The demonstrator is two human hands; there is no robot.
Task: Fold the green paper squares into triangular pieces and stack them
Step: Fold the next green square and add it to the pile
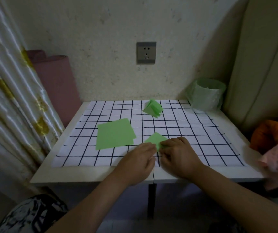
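Observation:
A small pile of flat green paper squares lies on the checked cloth, left of centre. Folded green triangular pieces stand bunched together near the cloth's far edge. One green sheet, partly folded, lies at the front middle. My left hand and my right hand meet over its near part, fingers curled down onto the paper. Their fingertips and the near edge of the sheet are hidden, so I cannot see whether they pinch it or press it.
A small bin with a green liner stands at the table's far right corner. A curtain hangs on the left, a pink roll leans behind it, and a cushion with orange and pink cloth sits right.

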